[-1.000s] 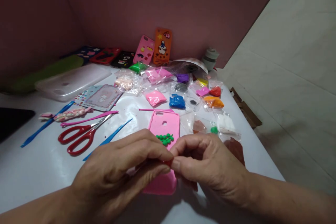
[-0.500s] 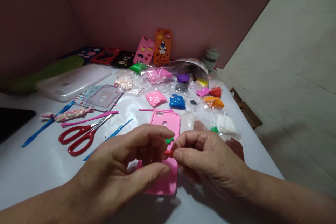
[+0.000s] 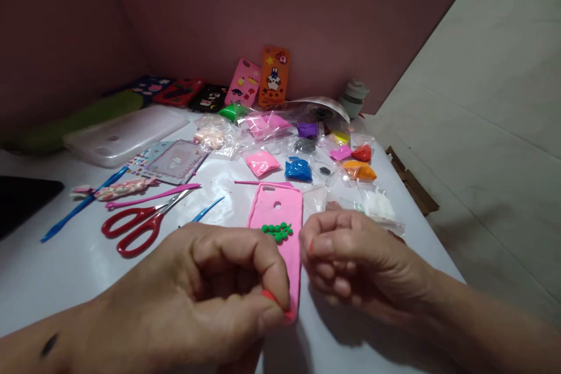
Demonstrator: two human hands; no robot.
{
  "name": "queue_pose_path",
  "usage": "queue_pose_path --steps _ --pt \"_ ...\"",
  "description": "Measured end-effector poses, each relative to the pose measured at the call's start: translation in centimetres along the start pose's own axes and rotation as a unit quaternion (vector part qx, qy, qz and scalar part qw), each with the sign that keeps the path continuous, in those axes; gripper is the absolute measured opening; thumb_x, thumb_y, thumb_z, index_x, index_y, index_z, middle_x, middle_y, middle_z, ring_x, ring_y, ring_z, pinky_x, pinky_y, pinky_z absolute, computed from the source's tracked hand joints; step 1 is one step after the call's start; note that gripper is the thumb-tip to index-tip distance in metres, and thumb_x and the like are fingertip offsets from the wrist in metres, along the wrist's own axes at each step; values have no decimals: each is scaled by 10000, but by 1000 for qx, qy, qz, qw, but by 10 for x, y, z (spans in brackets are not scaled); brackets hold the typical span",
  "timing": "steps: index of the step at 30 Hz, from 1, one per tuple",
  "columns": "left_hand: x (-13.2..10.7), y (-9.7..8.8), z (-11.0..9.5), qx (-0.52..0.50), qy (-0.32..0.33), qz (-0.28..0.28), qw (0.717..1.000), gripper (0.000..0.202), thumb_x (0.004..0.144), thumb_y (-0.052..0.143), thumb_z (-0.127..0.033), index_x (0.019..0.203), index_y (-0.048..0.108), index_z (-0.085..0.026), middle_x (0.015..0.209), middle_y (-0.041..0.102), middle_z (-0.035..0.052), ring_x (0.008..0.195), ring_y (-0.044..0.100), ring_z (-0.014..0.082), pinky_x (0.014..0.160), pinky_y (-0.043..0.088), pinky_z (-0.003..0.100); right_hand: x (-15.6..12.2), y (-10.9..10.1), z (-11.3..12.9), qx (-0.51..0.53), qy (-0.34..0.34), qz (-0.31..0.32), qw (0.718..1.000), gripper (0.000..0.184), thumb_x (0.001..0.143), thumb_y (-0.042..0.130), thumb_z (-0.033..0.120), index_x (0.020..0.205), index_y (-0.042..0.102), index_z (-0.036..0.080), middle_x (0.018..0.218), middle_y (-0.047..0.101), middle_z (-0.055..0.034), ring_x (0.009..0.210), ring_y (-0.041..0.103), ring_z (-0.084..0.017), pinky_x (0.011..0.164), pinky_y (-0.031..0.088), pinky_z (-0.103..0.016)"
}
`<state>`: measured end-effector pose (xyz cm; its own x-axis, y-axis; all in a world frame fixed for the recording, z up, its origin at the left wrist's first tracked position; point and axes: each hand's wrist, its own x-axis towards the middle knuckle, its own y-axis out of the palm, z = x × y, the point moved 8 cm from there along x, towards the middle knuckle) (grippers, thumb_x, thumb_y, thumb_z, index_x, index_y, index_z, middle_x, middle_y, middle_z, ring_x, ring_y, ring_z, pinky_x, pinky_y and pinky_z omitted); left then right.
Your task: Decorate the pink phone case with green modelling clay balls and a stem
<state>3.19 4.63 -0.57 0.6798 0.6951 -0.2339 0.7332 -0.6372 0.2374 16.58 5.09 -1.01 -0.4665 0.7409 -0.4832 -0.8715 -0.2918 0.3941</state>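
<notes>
My left hand (image 3: pixel 214 289) is closed in a pinch on a piece of red clay (image 3: pixel 272 296), held above the lower part of a pink phone case (image 3: pixel 293 269). Between the thumb and forefinger of my right hand (image 3: pixel 355 251) sits a smaller bit of red clay (image 3: pixel 311 245), just right of the case. Small green clay balls (image 3: pixel 278 231) lie clustered on the case's middle. My left hand hides the case's lower left side.
Left of the case lie red-handled scissors (image 3: pixel 140 234), blue tools (image 3: pixel 83 204) and a pink tool (image 3: pixel 153 196). Bagged clay in several colours, including blue (image 3: pixel 298 169) and orange (image 3: pixel 360 170), spreads behind. Decorated cases, one orange (image 3: pixel 274 76), lean against the wall.
My hands have moved apart, the left one down toward me and the right one slightly right. Red clay now shows in both pinches, and the green balls are uncovered.
</notes>
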Motion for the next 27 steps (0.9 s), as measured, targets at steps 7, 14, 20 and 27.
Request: queue_pose_path --steps 7,14,20,27 --pt "9 -11 -3 -148 -23 17 989 127 894 858 -341 932 845 -221 606 771 21 465 664 70 506 496 93 -23 -21 56 -380 -135 -64 913 164 886 710 284 766 764 184 685 645 0 587 523 -108 553 389 -251" --pt "16 -14 -5 -125 -9 1 992 166 846 902 -357 929 854 -221 579 765 16 471 679 89 520 531 111 -25 -28 30 -612 -101 -71 781 188 862 608 123 697 656 197 669 665 -10 610 566 -145 565 362 -279" --pt "15 -18 -3 -105 -9 -23 994 192 814 923 -384 918 846 -242 585 757 1 469 663 91 502 534 121 -31 -16 24 -667 -151 -61 727 218 906 555 105 799 736 165 785 740 -79 695 621 -185 661 411 -319" --pt "15 -17 0 -76 -3 -30 997 265 850 871 -495 942 837 -248 551 717 -9 482 628 81 527 518 125 -29 -20 29 -639 -168 -66 748 261 966 550 145 802 749 182 742 743 -67 652 620 -173 631 404 -301"
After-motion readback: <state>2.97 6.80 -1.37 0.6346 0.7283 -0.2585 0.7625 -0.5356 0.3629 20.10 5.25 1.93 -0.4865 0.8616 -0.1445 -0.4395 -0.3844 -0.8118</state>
